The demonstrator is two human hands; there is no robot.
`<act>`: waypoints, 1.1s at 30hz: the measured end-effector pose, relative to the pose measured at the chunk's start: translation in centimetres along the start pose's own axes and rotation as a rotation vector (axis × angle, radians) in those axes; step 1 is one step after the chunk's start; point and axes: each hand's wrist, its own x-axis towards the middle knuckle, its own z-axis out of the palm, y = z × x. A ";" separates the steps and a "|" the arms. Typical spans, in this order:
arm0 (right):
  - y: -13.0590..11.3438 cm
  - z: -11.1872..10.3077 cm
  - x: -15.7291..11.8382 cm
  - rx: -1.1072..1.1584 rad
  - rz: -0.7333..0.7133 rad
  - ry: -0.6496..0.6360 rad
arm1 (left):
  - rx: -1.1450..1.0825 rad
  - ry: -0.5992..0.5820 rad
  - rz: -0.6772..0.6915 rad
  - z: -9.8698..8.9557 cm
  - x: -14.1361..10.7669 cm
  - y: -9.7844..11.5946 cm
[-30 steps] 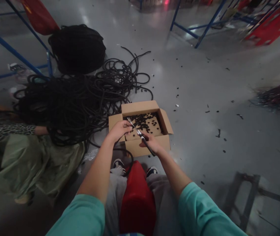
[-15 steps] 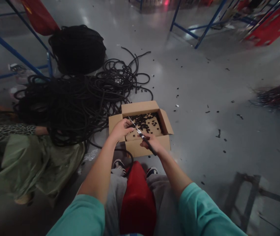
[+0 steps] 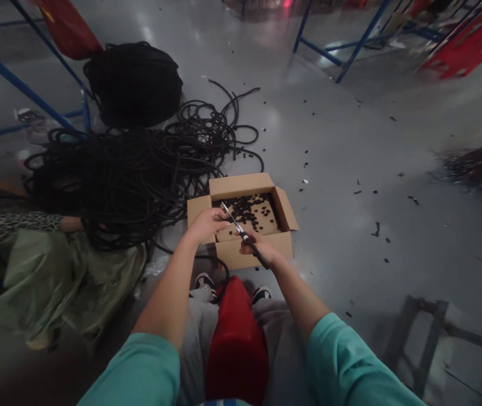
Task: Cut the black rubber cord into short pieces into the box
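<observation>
Holding scissors (image 3: 246,238) above a carton (image 3: 241,183)

Many short black pieces (image 3: 247,212) lie inside the carton; much long black cord (image 3: 118,169) remains beside it on the floor (image 3: 334,146). The right hand (image 3: 261,250) grips the scissors; whether the left hand (image 3: 207,225) pinches something, I cannot tell. Since half a second ago, both hands moved only slightly.

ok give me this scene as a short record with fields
right hand: bare, gripping a black-handled, silver-bladed cutting tool
left hand: bare, by the tool's blades; what it holds is unclear
container: open brown cardboard box beneath both hands
contents: small black pieces
left side: heap of tangled black cord
nearby: co-worker's leopard-print sleeve beside the heap
</observation>
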 end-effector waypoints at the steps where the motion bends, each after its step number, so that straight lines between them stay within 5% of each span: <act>1: -0.1 0.0 -0.1 0.011 -0.010 -0.010 | -0.006 -0.030 -0.020 0.0 -0.1 0.1; 11: -0.3 0.1 -0.2 -0.091 -0.011 0.079 | -0.035 -0.045 -0.010 -0.6 0.2 -0.4; 22: -0.4 -0.3 -0.2 -0.108 0.051 0.109 | 0.243 -0.046 0.109 -0.8 1.1 -1.9; 33: -0.9 -0.6 -0.7 0.068 0.026 -0.054 | 0.085 -0.124 -0.025 0.7 0.8 -1.2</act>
